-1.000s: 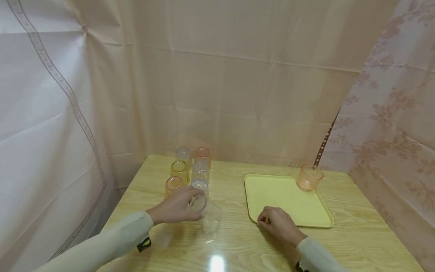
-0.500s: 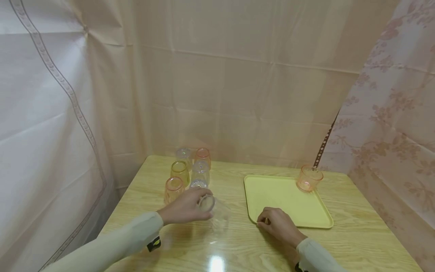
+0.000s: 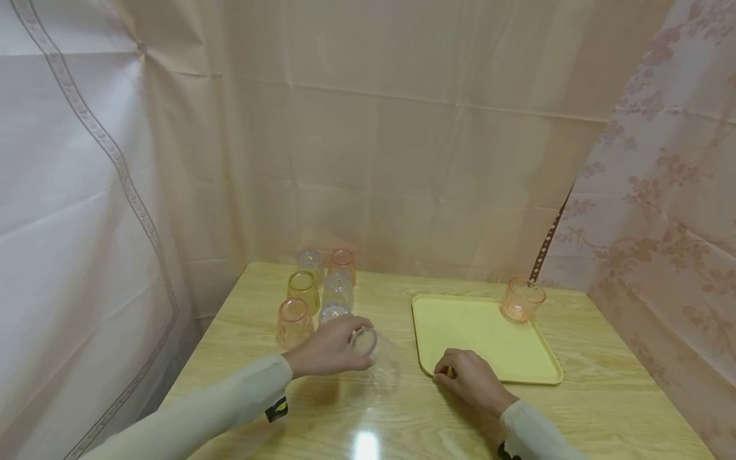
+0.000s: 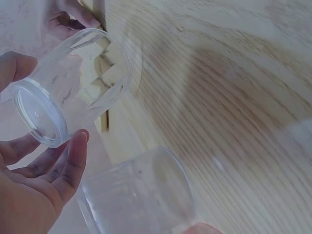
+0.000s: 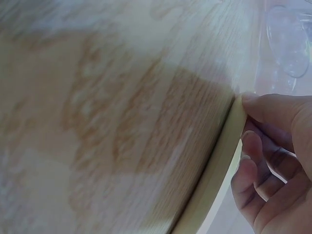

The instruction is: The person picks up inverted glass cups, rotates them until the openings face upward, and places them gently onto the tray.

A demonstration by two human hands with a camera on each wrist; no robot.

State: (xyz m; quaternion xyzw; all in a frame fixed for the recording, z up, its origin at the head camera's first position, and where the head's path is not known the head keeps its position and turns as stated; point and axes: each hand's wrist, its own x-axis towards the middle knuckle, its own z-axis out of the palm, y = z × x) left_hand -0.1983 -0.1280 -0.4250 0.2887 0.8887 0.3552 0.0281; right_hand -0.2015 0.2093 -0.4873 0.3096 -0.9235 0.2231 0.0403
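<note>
My left hand (image 3: pixel 330 350) grips a clear tumbler (image 4: pixel 90 80) around its base, fingers on one side and thumb on the other. The tumbler is tilted, its mouth pointing away from the palm toward the right, above the table. My right hand (image 3: pixel 473 380) pinches the near left corner of a yellow tray (image 3: pixel 477 332) between thumb and fingers. An orange-pink tumbler (image 3: pixel 522 303) stands mouth up at the tray's far right corner. Beside my left hand, a clear tumbler (image 3: pixel 333 311) and a pink tumbler (image 3: pixel 294 322) stand upside down.
Behind those stand more upturned tumblers: a yellow one (image 3: pixel 303 292), clear ones (image 3: pixel 338 289) and a pink one (image 3: pixel 343 265) at the back. All rest on a wood-grain table (image 3: pixel 609 370). Hanging cloth (image 3: pixel 431 160) encloses its back and sides.
My left hand has moved to the right with the clear tumbler, away from the upturned group and nearer the tray. The right hand and the tray have stayed in place.
</note>
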